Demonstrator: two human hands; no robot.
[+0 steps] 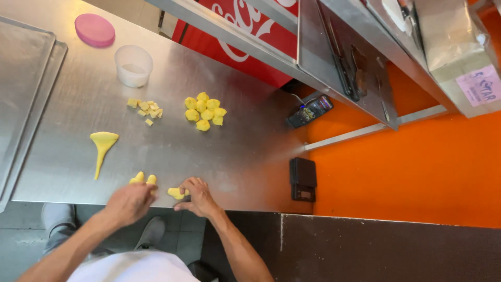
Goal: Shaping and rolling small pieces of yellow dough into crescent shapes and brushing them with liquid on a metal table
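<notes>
Commercial food-preparation kitchen: long brushed stainless-steel worktable (240, 151) carrying stacked flat metal baking trays (23, 94); cluster of shaped yellow dough pieces (204, 111) beside small yellow dough cubes (146, 109); clear plastic tub (134, 65) with round pink lid (94, 30); black digital scale (303, 179); red drinks cooler (245, 36) against bright orange wall (412, 167).

Both forearms are bare from the elbow down, no sleeves, no watch, no rings, no gloves on the left hand (128, 202) or the right hand (197, 197). There's a white top across the chest, grey trousers below, and grey shoes showing down by the floor.
</notes>
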